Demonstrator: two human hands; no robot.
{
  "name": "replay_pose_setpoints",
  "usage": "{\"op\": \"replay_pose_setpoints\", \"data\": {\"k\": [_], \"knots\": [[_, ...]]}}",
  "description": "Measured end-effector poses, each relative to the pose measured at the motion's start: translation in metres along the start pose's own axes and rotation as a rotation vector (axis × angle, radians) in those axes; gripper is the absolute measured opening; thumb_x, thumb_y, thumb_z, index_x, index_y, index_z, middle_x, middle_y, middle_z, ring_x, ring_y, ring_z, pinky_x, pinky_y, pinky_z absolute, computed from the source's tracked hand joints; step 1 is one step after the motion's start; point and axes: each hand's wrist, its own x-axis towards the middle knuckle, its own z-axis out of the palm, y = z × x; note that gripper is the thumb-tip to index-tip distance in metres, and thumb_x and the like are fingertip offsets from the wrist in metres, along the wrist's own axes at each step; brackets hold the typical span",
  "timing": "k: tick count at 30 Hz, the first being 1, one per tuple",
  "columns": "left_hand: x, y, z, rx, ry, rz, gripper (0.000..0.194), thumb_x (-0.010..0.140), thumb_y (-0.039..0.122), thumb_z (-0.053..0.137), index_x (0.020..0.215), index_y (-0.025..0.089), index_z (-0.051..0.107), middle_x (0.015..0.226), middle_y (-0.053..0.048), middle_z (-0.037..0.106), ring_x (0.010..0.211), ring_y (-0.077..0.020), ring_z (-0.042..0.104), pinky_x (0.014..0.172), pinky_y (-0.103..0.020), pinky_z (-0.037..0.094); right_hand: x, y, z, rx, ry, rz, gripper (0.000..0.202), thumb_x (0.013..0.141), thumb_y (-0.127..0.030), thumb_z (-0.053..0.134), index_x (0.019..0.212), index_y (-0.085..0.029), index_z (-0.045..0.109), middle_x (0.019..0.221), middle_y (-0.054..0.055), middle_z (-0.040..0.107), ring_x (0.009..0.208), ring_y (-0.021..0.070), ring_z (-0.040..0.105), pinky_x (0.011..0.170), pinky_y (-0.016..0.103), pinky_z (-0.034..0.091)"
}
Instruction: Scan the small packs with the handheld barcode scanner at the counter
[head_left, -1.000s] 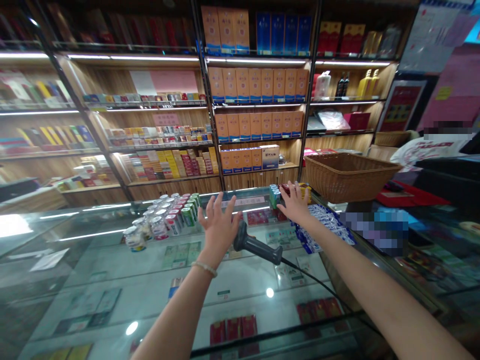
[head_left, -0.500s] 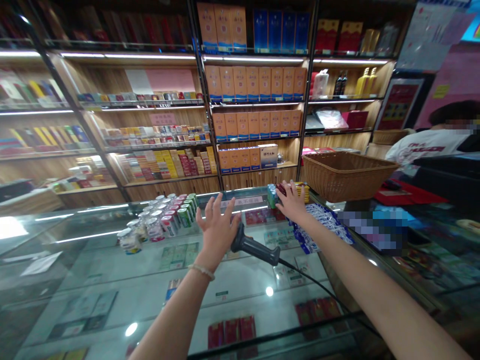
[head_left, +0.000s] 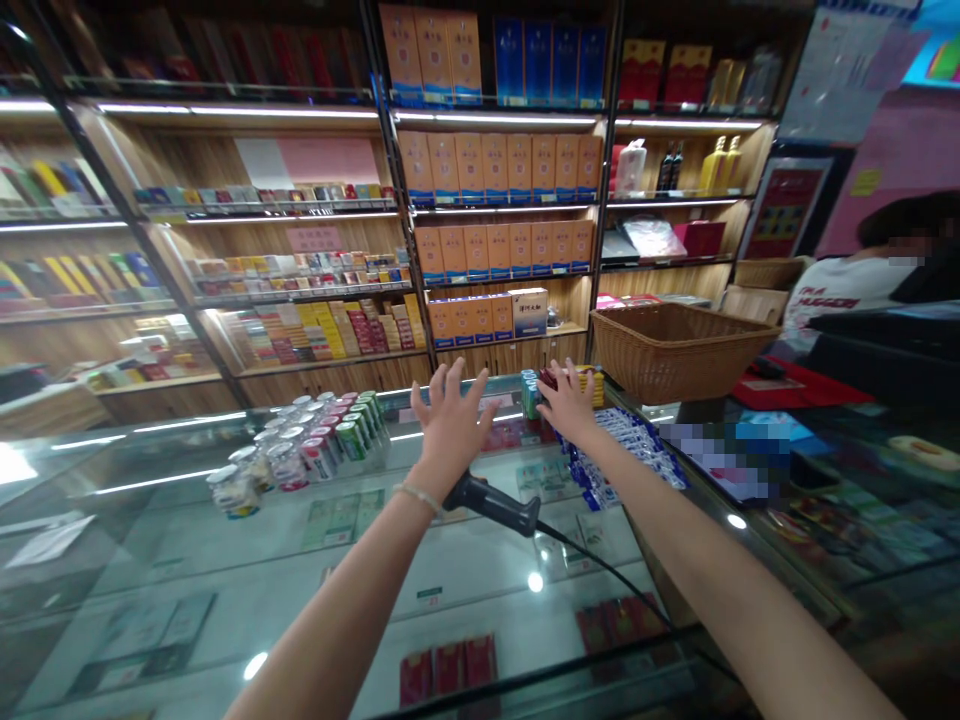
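My left hand is over the glass counter with its fingers spread, holding nothing. Under its wrist lies a dark grey barcode scanner, its cable running off to the lower right. My right hand, fingers apart, is at a small group of packs: green-and-blue ones, dark red ones partly behind the fingers, and yellow ones. Whether its fingertips touch the packs, I cannot tell. Blue-and-white packets lie in rows beside the right forearm. Left of my hands stand rows of small jars and bottles.
A brown wicker basket stands at the counter's back right. Beyond it sits a person in a white shirt. Shelves of orange boxes line the back wall. Red packs lie beneath the counter's glass top.
My left hand has moved to the right, away from the jars and over the scanner's head. My right hand stays by the packs. The view has turned slightly right.
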Motion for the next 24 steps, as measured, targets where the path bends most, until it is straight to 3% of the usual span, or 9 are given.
{"op": "replay_pose_setpoints", "data": {"k": [6, 12, 17, 24], "knots": [[0.036, 0.032, 0.041, -0.006, -0.077, 0.048, 0.051, 0.098, 0.044, 0.060, 0.148, 0.034, 0.059, 0.167, -0.011, 0.041, 0.153, -0.0364, 0.033, 0.125, -0.071, 0.015, 0.005, 0.004, 0.003, 0.030, 0.011, 0.002, 0.048, 0.091, -0.038, 0.074, 0.137, -0.032, 0.067, 0.172, 0.011, 0.031, 0.159, 0.0401, 0.021, 0.120, 0.074, 0.019], [0.044, 0.050, 0.076, 0.008, -0.167, 0.051, 0.051, 0.094, 0.036, 0.066, 0.144, 0.034, 0.062, 0.166, -0.012, 0.043, 0.152, -0.0382, 0.035, 0.123, -0.072, 0.019, 0.013, 0.011, 0.005, 0.046, 0.020, 0.018, 0.054, 0.089, -0.036, 0.076, 0.141, -0.033, 0.063, 0.172, 0.012, 0.031, 0.159, 0.0407, 0.021, 0.119, 0.074, 0.019], [0.040, 0.057, 0.088, 0.012, -0.182, 0.062, 0.049, 0.094, 0.033, 0.065, 0.143, 0.034, 0.064, 0.166, -0.012, 0.043, 0.152, -0.0378, 0.034, 0.123, -0.072, 0.018, 0.011, 0.014, 0.005, 0.037, -0.028, 0.000, 0.057, 0.090, -0.033, 0.074, 0.146, -0.032, 0.060, 0.174, 0.011, 0.028, 0.159, 0.0409, 0.022, 0.121, 0.074, 0.018], [0.039, 0.061, 0.091, 0.015, -0.176, 0.068, 0.035, 0.094, 0.031, 0.065, 0.128, 0.033, 0.074, 0.163, -0.009, 0.047, 0.152, -0.0378, 0.034, 0.123, -0.074, 0.017, 0.009, 0.015, 0.003, 0.063, 0.007, -0.041, 0.047, 0.091, -0.027, 0.071, 0.137, -0.032, 0.067, 0.172, 0.010, 0.033, 0.159, 0.0390, 0.023, 0.121, 0.075, 0.016]]}}
